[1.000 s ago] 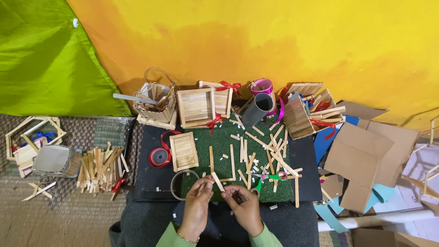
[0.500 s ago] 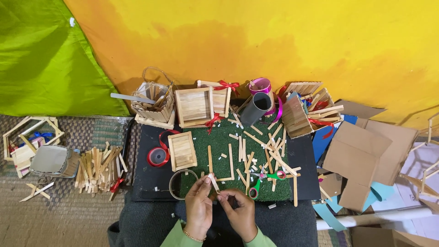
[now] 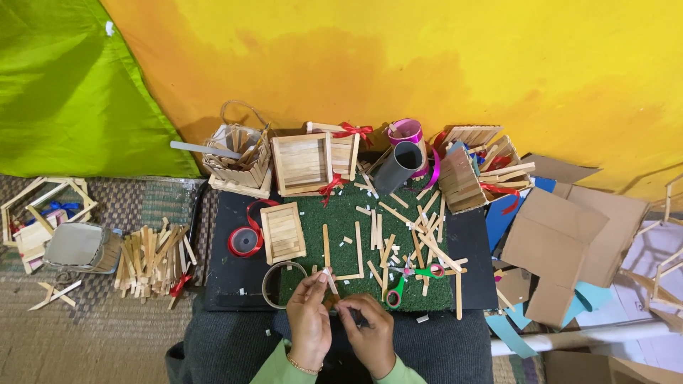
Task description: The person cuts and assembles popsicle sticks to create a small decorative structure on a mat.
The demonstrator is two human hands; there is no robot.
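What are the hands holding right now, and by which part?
The left hand pinches a wooden stick by its lower end; whatever the right hand holds cannot be told.

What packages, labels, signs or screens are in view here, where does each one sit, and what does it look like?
No labels, signs or screens show.
Flattened cardboard box: right of the green mat, plain brown, unfolded flaps.
Grey tube: back of the mat, open-ended cylinder lying tilted.
Silvery box: on the floor at left, squarish, shiny top.
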